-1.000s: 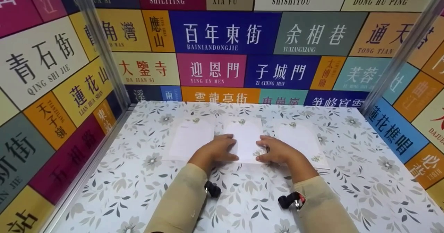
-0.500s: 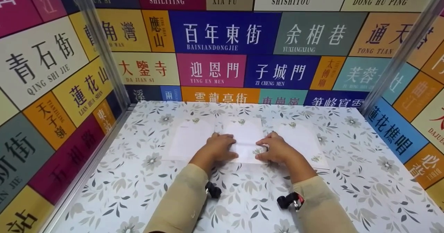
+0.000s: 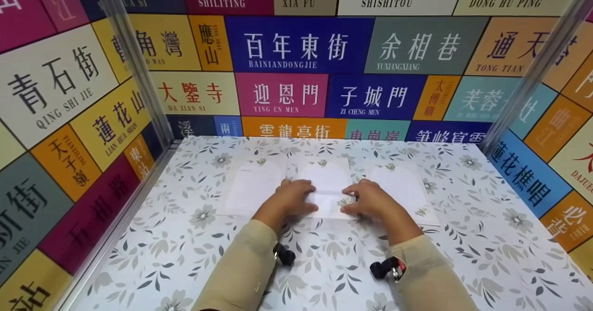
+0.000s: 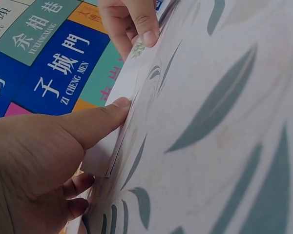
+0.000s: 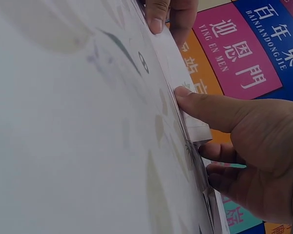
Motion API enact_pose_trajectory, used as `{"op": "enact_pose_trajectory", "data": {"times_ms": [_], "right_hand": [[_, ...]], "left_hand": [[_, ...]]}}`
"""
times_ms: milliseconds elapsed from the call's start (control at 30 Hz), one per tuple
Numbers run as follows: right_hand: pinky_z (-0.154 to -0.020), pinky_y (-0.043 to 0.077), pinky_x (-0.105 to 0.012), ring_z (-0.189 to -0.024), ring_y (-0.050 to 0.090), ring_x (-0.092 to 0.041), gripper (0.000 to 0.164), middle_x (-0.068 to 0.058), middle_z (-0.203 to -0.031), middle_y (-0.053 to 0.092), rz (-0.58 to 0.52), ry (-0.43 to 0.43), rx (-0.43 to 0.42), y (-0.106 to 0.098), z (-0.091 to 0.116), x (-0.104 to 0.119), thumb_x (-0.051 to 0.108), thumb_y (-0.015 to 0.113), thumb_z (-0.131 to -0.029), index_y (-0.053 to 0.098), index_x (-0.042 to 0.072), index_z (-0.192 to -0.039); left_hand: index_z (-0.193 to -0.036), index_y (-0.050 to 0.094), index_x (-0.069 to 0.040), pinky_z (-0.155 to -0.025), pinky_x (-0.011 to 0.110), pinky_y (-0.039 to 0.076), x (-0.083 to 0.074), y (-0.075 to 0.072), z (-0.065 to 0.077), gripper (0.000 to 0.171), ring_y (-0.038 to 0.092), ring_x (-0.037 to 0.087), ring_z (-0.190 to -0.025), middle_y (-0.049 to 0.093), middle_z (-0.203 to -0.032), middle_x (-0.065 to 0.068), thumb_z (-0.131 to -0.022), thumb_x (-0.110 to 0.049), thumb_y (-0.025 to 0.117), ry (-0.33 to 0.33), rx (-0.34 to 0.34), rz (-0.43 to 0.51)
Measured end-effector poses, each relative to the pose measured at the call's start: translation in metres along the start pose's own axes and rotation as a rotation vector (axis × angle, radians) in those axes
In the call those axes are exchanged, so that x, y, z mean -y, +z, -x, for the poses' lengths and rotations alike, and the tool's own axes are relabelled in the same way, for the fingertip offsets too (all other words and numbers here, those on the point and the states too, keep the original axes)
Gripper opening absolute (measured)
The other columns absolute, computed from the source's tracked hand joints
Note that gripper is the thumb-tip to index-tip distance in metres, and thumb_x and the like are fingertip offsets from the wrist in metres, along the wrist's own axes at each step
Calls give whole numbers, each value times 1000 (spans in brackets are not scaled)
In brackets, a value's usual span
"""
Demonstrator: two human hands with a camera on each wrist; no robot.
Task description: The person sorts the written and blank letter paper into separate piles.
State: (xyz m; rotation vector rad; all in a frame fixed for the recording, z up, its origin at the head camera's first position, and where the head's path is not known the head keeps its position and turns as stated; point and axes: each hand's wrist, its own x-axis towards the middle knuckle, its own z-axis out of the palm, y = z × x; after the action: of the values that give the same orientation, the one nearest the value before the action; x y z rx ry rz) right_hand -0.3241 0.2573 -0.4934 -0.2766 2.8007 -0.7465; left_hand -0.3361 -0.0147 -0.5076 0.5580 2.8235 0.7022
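Three white sheets of paper with small green floral prints lie side by side. In the head view, the middle sheet (image 3: 327,175) has a raised crease across it between my hands. My left hand (image 3: 293,198) pinches its left edge, thumb nearer me and fingers farther up. At the right edge, my right hand (image 3: 373,200) pinches it in the same manner. The right wrist view shows the right thumb (image 5: 190,97) on the paper and a lifted paper edge (image 5: 201,133) by the fingers. In the left wrist view, the left thumb (image 4: 112,111) presses on the sheet near its bottom edge.
The left sheet (image 3: 252,188) lies beside my left hand, and the right sheet (image 3: 403,186) is partly behind my right hand. A leaf-patterned cover (image 3: 324,264) spans the table. Panels with colourful place-name signs (image 3: 301,44) enclose the back and sides.
A crease has risen across the middle sheet since a second ago. My right index finger has shifted slightly; both hands otherwise stay at the sheet's sides.
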Motion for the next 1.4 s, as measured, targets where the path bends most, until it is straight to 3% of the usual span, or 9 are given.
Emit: {"op": "enact_pose_trajectory", "data": {"times_ms": [300, 400, 567, 633, 733, 900, 1067, 1267, 1400], "right_hand": [[-107, 53, -51, -111, 62, -30, 62, -17, -128, 70, -110, 52, -88, -2, -1, 3, 43, 85, -90, 69, 12, -142], [-110, 52, -52, -115, 62, -31, 61, -17, -131, 69, -145, 95, -128, -3, -1, 5, 45, 81, -94, 67, 12, -143], [-116, 50, -52, -128, 62, -34, 60, -20, -143, 65, -266, 220, -167, -4, -3, 7, 40, 74, -98, 63, 8, -147], [-113, 53, -48, -125, 63, -32, 57, -20, -144, 66, -315, 258, -186, -4, -4, 7, 35, 73, -98, 64, 5, -146], [-97, 60, -38, -107, 72, -26, 51, -23, -136, 71, -396, 261, -211, -1, -4, 7, 23, 73, -98, 65, -1, -142], [-75, 60, -25, -81, 72, -16, 47, -22, -118, 74, -524, 279, -213, 3, -7, 6, 8, 74, -94, 65, -7, -138], [-73, 56, -23, -81, 69, -17, 46, -15, -110, 72, -527, 313, -200, 4, -9, 6, 7, 74, -93, 66, -4, -137], [-77, 56, -25, -88, 68, -19, 46, -16, -117, 70, -537, 324, -195, 4, -9, 6, 7, 71, -96, 65, 0, -141], [-76, 56, -23, -88, 68, -18, 45, -19, -122, 71, -519, 293, -226, 3, -8, 4, 7, 67, -97, 66, -1, -141]], "left_hand": [[-139, 70, -24, -131, 48, 35, -4, 0, -4, 53, 45, 30, -151, 58, -157, 4, -89, -21, 85, -177, -55, 296], [-141, 68, -22, -131, 50, 35, -6, -2, -5, 51, 47, 30, -153, 58, -157, 6, -92, -16, 80, -252, -105, 402], [-145, 65, -16, -129, 48, 39, -9, -5, -7, 49, 52, 32, -151, 61, -155, 11, -97, -9, 69, -330, -208, 501], [-145, 65, -13, -127, 47, 42, -8, -5, -7, 50, 56, 31, -148, 64, -152, 12, -96, -6, 66, -353, -242, 547], [-144, 66, -10, -124, 45, 46, -7, -5, -6, 53, 60, 31, -143, 68, -145, 13, -92, 2, 63, -372, -278, 616], [-140, 68, -8, -120, 43, 50, -6, -5, -5, 52, 64, 31, -137, 71, -138, 13, -90, 5, 61, -370, -296, 634], [-138, 70, -9, -122, 43, 48, -8, -6, -5, 50, 63, 29, -138, 72, -138, 11, -92, 5, 60, -389, -287, 646], [-141, 68, -14, -124, 44, 47, -10, -8, -7, 54, 61, 29, -143, 69, -145, 8, -93, 6, 57, -421, -272, 693], [-142, 68, -16, -122, 44, 49, -13, -6, -7, 55, 61, 28, -142, 69, -145, 8, -93, 6, 57, -399, -286, 682]]}}
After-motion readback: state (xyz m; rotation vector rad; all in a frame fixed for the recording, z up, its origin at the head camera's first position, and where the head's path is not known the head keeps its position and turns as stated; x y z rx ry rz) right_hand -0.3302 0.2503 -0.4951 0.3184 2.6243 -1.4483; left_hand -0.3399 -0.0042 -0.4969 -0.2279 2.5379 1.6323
